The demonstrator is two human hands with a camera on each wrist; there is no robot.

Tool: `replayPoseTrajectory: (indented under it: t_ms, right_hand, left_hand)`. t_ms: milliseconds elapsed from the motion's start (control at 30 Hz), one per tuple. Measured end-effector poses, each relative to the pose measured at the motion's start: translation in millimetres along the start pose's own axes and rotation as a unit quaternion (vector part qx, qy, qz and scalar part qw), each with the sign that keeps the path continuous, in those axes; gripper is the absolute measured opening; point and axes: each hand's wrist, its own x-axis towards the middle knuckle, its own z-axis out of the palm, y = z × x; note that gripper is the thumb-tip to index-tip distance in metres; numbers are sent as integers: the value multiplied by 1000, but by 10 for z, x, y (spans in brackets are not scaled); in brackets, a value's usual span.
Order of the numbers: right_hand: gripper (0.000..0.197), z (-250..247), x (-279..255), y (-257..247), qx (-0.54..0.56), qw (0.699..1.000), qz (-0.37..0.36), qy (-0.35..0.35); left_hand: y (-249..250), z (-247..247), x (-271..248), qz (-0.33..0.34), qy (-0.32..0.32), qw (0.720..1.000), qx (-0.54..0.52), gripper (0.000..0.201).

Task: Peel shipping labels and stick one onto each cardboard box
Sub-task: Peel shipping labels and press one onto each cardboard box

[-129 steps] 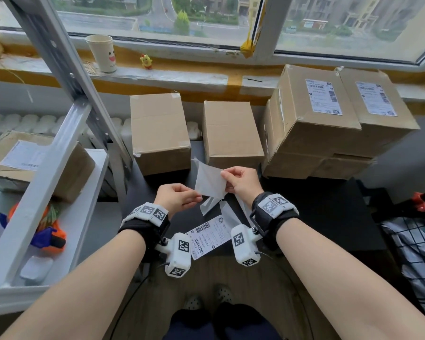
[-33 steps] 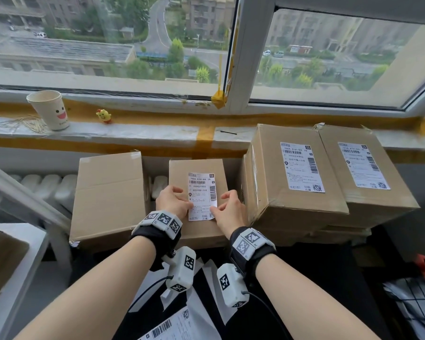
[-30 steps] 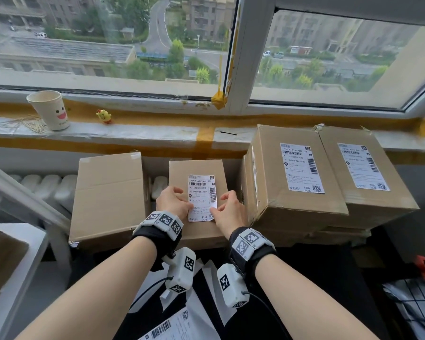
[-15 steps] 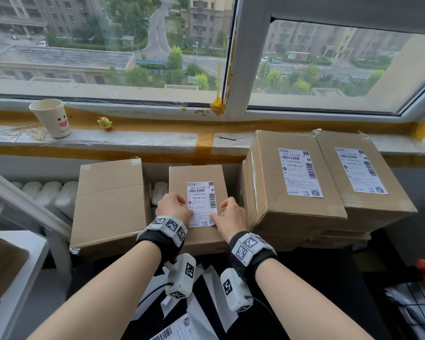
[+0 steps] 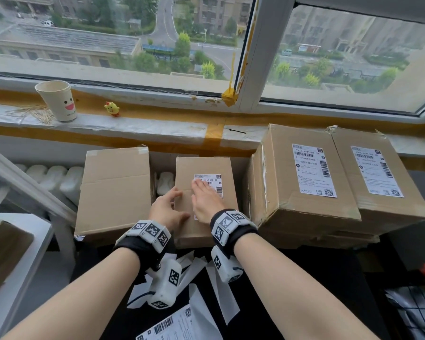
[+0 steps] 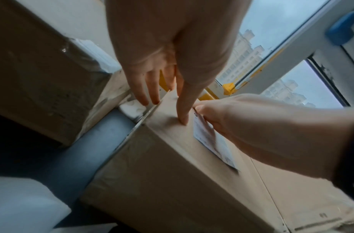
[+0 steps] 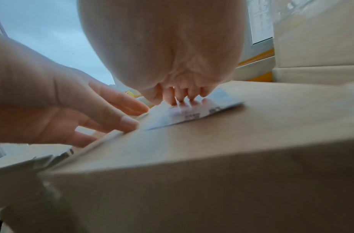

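Note:
A small cardboard box (image 5: 206, 217) stands in the middle of the row and bears a white shipping label (image 5: 215, 184) on its top. My right hand (image 5: 205, 201) lies flat on that label, and its straight fingertips (image 7: 182, 98) press the paper down. My left hand (image 5: 168, 208) rests on the box's left edge, with one digit on top (image 6: 184, 113) and the other fingers down the side. A bare box (image 5: 115, 190) stands to the left. At the right, two larger boxes (image 5: 304, 177) (image 5: 378, 177) each carry a label.
Loose labels (image 5: 174, 325) and peeled backing strips (image 5: 199, 271) lie on the dark table below my wrists. A paper cup (image 5: 57, 100) and a toy chick (image 5: 112, 108) stand on the window sill. A white shelf (image 5: 17, 253) is at the left.
The label went from being peeled in my hands to lying on the middle box. In the last half second my right hand slid onto it, and my left hand moved to the box's left edge.

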Motion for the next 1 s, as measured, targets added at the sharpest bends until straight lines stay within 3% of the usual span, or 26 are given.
replayPoseTrajectory:
  t_ms: [233,567,1000]
  right_hand:
    - [57,-121,145,41,-8,999,39,-11]
    - [59,-202,-86,345,-33,994,105,-5]
    - [55,203,-324,146,-54,998,-11,-18]
  left_hand:
    - [-133,8,46,-7,6,1000,3,69]
    - [-125,61,89,-16,-13,1000,19,70]
    - [-72,15,66,-36,-28,998,39,70]
